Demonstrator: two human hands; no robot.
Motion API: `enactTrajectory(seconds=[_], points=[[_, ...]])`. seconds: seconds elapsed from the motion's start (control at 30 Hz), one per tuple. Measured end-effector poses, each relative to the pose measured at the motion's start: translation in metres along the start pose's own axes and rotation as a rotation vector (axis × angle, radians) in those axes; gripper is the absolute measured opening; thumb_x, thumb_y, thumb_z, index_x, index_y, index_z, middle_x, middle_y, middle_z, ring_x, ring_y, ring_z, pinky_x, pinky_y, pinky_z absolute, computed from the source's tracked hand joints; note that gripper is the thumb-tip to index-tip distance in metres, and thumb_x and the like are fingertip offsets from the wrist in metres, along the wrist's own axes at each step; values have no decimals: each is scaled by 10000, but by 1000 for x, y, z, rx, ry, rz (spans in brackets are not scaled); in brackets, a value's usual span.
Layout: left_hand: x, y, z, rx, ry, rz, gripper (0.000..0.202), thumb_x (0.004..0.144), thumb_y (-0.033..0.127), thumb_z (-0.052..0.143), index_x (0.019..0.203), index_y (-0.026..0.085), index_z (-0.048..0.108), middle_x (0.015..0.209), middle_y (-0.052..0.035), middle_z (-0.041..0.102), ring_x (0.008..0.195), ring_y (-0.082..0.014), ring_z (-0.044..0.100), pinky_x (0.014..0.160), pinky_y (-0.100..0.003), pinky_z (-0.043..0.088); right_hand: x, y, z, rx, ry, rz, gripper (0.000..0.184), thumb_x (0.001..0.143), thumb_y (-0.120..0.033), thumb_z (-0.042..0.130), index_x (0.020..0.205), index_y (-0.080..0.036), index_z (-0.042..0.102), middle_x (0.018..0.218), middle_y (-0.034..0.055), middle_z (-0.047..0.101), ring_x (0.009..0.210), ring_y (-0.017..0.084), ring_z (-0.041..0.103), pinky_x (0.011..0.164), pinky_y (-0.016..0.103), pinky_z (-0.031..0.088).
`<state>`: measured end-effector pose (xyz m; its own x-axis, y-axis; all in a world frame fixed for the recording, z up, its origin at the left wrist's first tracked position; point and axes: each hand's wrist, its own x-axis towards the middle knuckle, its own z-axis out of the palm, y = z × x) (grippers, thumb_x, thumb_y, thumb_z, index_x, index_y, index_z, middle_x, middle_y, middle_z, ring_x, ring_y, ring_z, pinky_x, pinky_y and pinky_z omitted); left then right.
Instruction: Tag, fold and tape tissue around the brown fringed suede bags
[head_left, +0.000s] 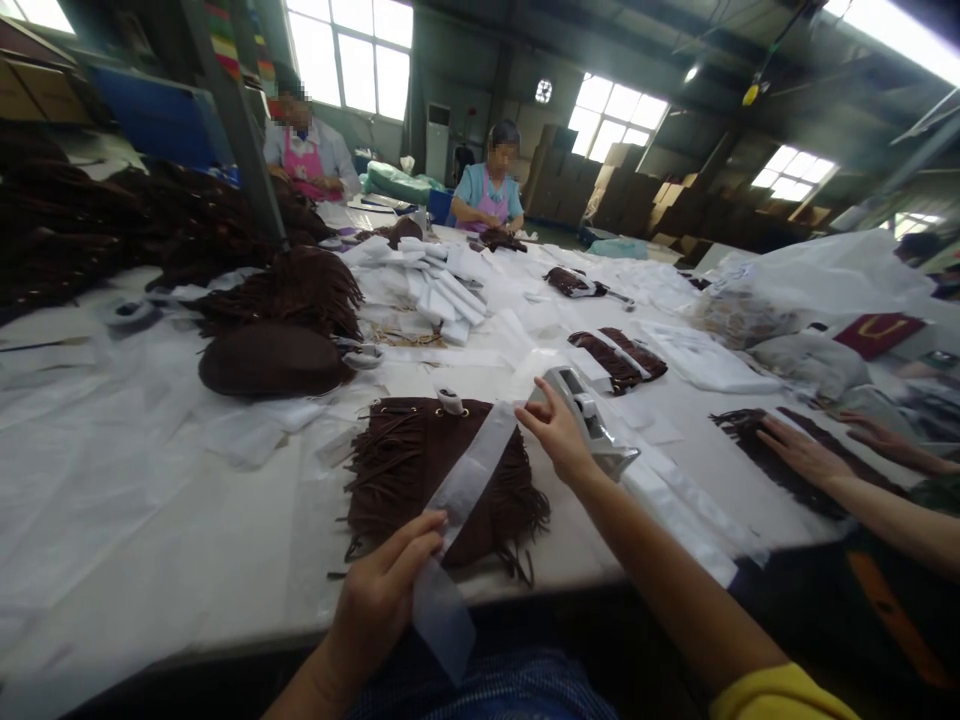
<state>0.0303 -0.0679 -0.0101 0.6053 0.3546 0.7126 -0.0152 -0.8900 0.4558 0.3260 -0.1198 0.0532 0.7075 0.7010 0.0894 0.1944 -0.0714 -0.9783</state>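
Note:
A dark brown fringed bag (405,460) with brass eyelets lies flat on the table in front of me. My left hand (390,590) is closed, pinching a translucent white strip (476,470) that runs diagonally across the bag. The strip's lower end (444,620) hangs past the table's front edge. At the strip's upper end is my right hand (559,435), its index finger stretched out and apart from the thumb. Beside those fingers stands a grey tape dispenser (589,410); whether a piece of tape is on a fingertip is too small to tell. White wrapping covers a small part (450,400) at the bag's top.
Another brown bag (274,358) lies left, before a dark heap of bags (112,220). White paper pieces (442,285) are piled mid-table. A wrapped bag (619,358) lies beyond the dispenser. At right, a co-worker's hands (806,455) work on a bag. Two people sit opposite.

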Motion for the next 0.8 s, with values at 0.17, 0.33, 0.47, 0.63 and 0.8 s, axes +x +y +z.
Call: enactTrajectory(seconds=[0.17,0.33,0.47,0.63,0.8], points=[[1,1,-1,1,-4,1,227,922,57,518,1068,170,650,1196,-103,705,1079,-172,693,965,-220,541,14,-37,27,634,-162,234,389,740,-239,763,1100,-247,615,894,-19,676,942,134,679,958,313,536],[2,2,-1,5,-2,11,216,933,65,513,1075,167,639,1201,-120,699,1096,-180,685,966,-243,548,11,-60,38,419,-195,96,243,866,-435,607,969,-216,624,813,11,644,873,172,669,827,323,559],[1,2,-1,4,3,24,221,938,59,503,1093,147,635,1195,-132,698,1098,-175,683,965,-233,547,0,-48,31,-548,7,-188,413,851,-626,564,855,-216,607,703,16,611,719,204,628,670,302,466],[1,2,-1,9,8,25,203,936,69,517,1077,136,646,1191,-133,699,1092,-172,685,980,-227,535,4,-21,11,-950,51,-172,440,865,-645,542,958,-216,571,723,24,641,689,217,625,642,306,416],[3,2,-1,7,26,27,202,935,71,517,1069,142,651,1166,-123,712,1073,-166,694,969,-206,533,13,-1,0,-591,-2,-17,454,830,-622,604,950,-184,570,859,67,689,762,218,662,686,327,496]])
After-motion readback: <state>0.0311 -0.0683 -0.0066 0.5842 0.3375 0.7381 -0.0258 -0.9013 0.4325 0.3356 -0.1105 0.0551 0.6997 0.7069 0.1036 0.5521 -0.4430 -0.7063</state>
